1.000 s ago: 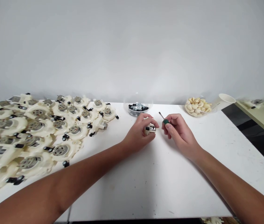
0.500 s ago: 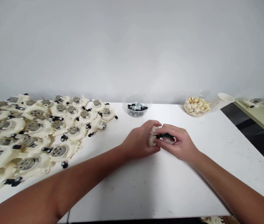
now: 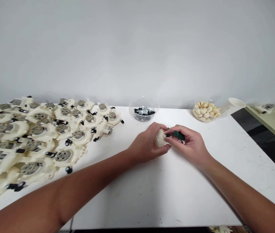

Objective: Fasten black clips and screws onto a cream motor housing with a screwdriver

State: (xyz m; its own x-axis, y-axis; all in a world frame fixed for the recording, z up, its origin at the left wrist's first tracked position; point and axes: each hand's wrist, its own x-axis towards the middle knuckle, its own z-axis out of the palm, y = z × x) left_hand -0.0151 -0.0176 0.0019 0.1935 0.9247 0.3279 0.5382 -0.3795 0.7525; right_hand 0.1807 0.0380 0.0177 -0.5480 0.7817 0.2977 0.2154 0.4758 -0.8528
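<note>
In the head view, the two hands had come close together at the middle of the frame, whereas one second earlier a gap had lain between them. The left hand (image 3: 143, 145) was curled round a cream plastic unit (image 3: 160, 139), thumb below and fingers above, and the unit sat just right of centre. The right hand (image 3: 192, 142) pinched a green-handled screwdriver (image 3: 179, 135), its fingers meeting the unit's right side at a small black piece (image 3: 167, 135); whether the fingertips of both hands touched could not be told. Half a second before, the metal shaft had shown across the unit's face; now it was mostly hidden. The unit had also turned since the first frame: its silvery, slotted side had given way to a smooth, rounded, glossy face. The surroundings had kept their places. At the left of the frame spread a heap of cream units (image 3: 50, 132), shell-like plastic housings carrying round, dull grey metal motors and black knobs with shiny screw heads. Above the hands stood a thin, transparent bowl (image 3: 142, 118) with black bits and bright metallic ones. At the upper right, a clear container (image 3: 200, 120) held smooth, pale yellow rounded pieces (image 3: 207, 111), near a tilted matte white cup (image 3: 235, 105). The white table (image 3: 122, 200) was flat, with dark specks.
</note>
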